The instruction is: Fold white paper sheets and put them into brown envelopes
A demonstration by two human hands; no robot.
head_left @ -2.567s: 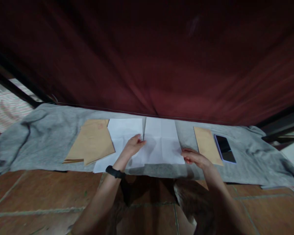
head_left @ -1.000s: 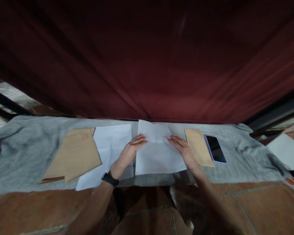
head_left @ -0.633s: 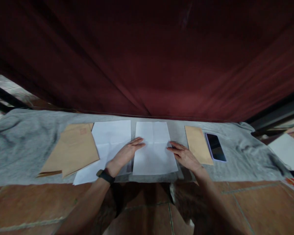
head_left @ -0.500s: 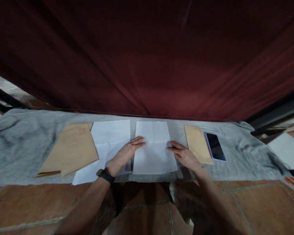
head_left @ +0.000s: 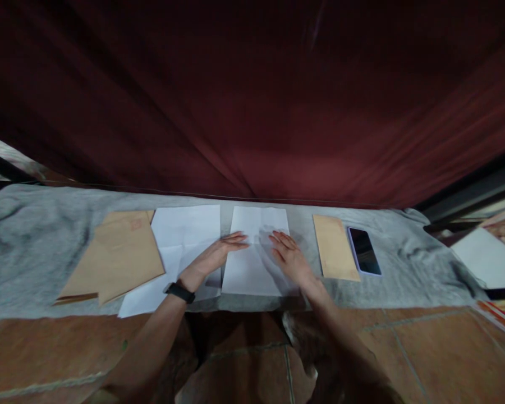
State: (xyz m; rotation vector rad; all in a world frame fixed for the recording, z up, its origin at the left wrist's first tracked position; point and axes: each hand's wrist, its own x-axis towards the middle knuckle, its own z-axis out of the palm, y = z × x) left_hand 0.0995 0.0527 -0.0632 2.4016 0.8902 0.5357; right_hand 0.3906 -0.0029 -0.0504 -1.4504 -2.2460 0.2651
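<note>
Left hand (head_left: 219, 251) is flat, fingers extended over the left edge of a creased sheet (head_left: 248, 278). Right hand (head_left: 290, 257) is unclenched, fingers over the sheet's right half; contact cannot be confirmed. The sheet lies beneath and between both hands. Left of the left hand: white paper (head_left: 189, 221), partly under brown envelopes (head_left: 128, 252). Right of the right hand: a tan envelope (head_left: 335, 248), then a phone (head_left: 364, 251).

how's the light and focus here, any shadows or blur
In the head view, light is dim, the red cloth fading almost to black up top; in the head view, soft shadow falls on the middle paper beside the right hand; also there, the envelope's reddish mark is unreadable.
</note>
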